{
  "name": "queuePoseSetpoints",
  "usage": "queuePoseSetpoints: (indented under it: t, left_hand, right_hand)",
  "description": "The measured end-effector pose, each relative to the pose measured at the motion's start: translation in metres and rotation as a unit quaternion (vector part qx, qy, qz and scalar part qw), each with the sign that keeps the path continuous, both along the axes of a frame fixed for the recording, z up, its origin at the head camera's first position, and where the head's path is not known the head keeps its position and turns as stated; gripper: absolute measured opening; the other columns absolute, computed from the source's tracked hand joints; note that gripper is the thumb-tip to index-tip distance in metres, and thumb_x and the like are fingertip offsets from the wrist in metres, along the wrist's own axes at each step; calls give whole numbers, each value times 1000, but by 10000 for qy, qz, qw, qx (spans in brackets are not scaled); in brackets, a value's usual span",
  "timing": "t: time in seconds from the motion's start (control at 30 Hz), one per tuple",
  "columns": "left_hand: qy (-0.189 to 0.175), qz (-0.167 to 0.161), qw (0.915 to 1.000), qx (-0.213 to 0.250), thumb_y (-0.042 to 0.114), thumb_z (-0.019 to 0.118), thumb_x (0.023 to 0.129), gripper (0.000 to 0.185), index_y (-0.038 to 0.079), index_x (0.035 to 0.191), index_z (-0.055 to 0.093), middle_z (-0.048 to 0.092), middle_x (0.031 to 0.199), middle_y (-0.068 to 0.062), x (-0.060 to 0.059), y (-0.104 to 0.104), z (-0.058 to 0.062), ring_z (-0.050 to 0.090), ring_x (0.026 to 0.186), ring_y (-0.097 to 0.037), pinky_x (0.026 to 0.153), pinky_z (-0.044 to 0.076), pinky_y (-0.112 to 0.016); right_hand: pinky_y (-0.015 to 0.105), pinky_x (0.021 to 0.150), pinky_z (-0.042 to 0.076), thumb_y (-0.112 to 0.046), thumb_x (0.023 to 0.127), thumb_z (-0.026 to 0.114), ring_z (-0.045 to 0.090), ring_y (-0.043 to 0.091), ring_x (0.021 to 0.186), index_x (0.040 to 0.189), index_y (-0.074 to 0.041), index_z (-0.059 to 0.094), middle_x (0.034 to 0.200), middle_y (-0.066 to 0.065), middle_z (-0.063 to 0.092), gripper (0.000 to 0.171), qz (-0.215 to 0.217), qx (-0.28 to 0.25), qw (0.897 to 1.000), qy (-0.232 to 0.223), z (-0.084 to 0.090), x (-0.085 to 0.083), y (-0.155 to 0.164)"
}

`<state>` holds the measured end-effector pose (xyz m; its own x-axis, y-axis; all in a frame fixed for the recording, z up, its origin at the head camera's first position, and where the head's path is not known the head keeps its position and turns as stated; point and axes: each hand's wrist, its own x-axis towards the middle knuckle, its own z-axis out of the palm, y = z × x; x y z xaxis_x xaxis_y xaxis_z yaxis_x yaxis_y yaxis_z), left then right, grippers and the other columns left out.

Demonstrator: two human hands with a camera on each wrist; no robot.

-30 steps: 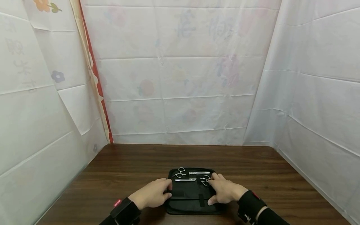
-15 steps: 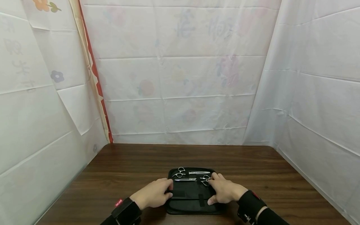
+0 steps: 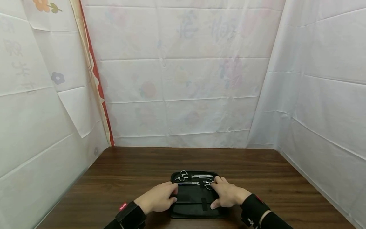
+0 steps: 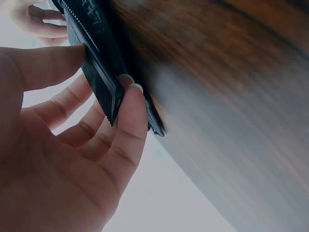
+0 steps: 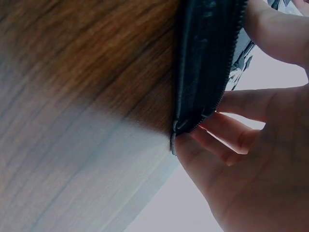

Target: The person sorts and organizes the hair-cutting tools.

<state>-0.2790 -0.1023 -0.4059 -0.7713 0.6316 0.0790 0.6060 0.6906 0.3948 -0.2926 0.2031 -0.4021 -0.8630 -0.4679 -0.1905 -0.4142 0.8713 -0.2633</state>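
Bright, even light; wrist views blurred and washed out.

A makeshift recording booth: white creased cloth sheets (image 3: 183, 95) with faint flower prints enclose a dark brown wooden counter (image 3: 128, 171) on three sides.

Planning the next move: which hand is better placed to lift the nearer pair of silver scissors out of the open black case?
Right, probably. The right hand has fingers beside the nearer silver scissors' handle rings; the left hand grips the open black zip case's left edge.

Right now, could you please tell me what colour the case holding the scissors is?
The case is black, seen best in the head view.
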Motion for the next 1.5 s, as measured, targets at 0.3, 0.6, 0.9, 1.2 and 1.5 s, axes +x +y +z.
queuePoseSetpoints:
  t: [0.3,0.6,0.9,1.2,1.5]
  left_hand:
    - [205,-33,9997,-96,17,70,96,14,18,95,57,48,86,7,-1,4,1,46,72,-7,64,42,-28]
    - [272,-61,9995,-158,18,69,97,13,19,96,57,48,87,6,0,12,3,45,69,-7,63,42,-28]
    - [262,-5,9993,-278,20,71,96,11,19,95,59,49,89,6,-1,11,5,47,71,-7,64,44,-29]
    - [199,56,9995,-229,21,71,96,11,19,95,60,50,90,6,-2,3,4,48,72,-7,64,43,-30]
    - [188,110,9993,-319,20,70,96,11,19,93,60,49,88,7,-2,3,5,47,73,-8,64,42,-30]
  right_hand:
    - [40,82,45,-42,85,81,40,20,106,140,-2,56,123,3,44,72,18,-2,10000,29,1,0,0]
    - [41,84,45,-41,86,81,41,21,109,141,-2,55,125,4,44,72,7,-32,10000,-47,1,-1,3]
    - [42,85,46,-41,85,82,42,21,110,141,-2,56,124,4,45,73,-3,-35,10000,4,3,0,1]
    - [43,85,46,-41,85,81,41,21,109,142,-2,55,125,4,45,73,-23,-33,10000,-49,4,1,0]
    - [42,85,45,-42,85,81,41,21,109,142,-2,55,125,4,44,73,-17,8,10000,-62,4,0,1]
